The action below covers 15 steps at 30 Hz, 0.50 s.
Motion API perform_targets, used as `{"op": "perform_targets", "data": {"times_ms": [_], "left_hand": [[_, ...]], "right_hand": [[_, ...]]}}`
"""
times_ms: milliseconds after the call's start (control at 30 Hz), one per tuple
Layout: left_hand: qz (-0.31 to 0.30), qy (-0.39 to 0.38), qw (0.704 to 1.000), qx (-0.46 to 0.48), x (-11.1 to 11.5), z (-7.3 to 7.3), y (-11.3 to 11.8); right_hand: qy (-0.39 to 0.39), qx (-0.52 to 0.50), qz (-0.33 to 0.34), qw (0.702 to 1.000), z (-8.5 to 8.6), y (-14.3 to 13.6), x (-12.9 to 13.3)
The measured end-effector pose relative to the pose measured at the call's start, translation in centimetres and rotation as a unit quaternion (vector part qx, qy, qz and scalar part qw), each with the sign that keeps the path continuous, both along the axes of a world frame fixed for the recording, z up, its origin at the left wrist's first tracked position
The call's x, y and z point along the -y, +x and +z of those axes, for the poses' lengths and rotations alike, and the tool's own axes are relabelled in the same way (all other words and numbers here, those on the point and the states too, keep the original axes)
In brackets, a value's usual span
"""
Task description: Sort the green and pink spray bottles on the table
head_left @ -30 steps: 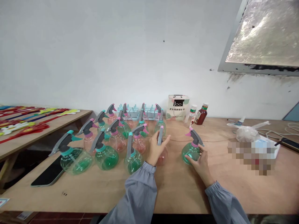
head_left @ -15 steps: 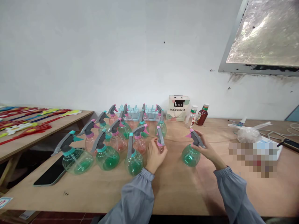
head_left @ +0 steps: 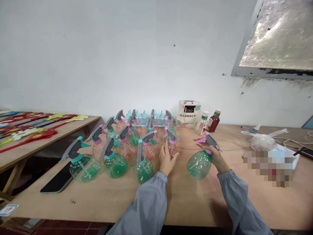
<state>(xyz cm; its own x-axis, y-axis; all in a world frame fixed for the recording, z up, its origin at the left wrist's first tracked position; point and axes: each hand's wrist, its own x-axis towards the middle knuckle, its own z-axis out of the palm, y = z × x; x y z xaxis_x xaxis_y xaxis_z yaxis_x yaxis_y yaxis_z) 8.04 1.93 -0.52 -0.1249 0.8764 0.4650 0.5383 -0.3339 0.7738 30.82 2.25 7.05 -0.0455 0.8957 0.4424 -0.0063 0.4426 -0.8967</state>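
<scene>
My right hand point(head_left: 218, 159) is closed around the neck of a green spray bottle point(head_left: 198, 165) with a pink collar and a grey trigger head. That bottle leans, its round body toward the left. By a pink spray bottle point(head_left: 173, 148), my left hand point(head_left: 167, 160) has its fingers stretched along the near left side and its thumb apart; whether it touches the bottle I cannot tell. Left of it stand more bottles, among them a green one with a turquoise collar point(head_left: 143, 172), a pink one point(head_left: 149, 150) and another green one point(head_left: 115, 165).
A phone point(head_left: 56, 179) lies partly behind the leftmost green bottle point(head_left: 85, 169). Light-blue moulds point(head_left: 160, 120), a paper bag point(head_left: 187, 114) and two sauce bottles point(head_left: 213, 121) stand along the wall. At right lie a plastic bag point(head_left: 263, 143) and cables. Colourful flower-shaped pieces cover the left table point(head_left: 70, 129).
The pink bottle's head has turned, so its nozzle points right; my left fingers have straightened. My right hand has shifted from the green bottle's head to its neck, and the bottle now tilts.
</scene>
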Motion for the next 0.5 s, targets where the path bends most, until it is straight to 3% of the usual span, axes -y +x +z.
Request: {"op": "perform_targets", "data": {"times_ms": [133,300,500], "left_hand": [[-0.02,0.003,1.0,-0.011,-0.1,0.0,-0.2],[-0.024,0.012,0.999,-0.018,-0.2,0.1,-0.3],[-0.034,0.025,0.999,-0.015,-0.3,0.1,-0.4]], "right_hand": [[-0.017,-0.059,0.065,0.996,1.3,-2.5,1.1],[-0.022,-0.102,0.062,0.993,3.0,-5.7,2.1],[-0.04,-0.135,0.107,0.984,3.5,-7.6,2.2]]}}
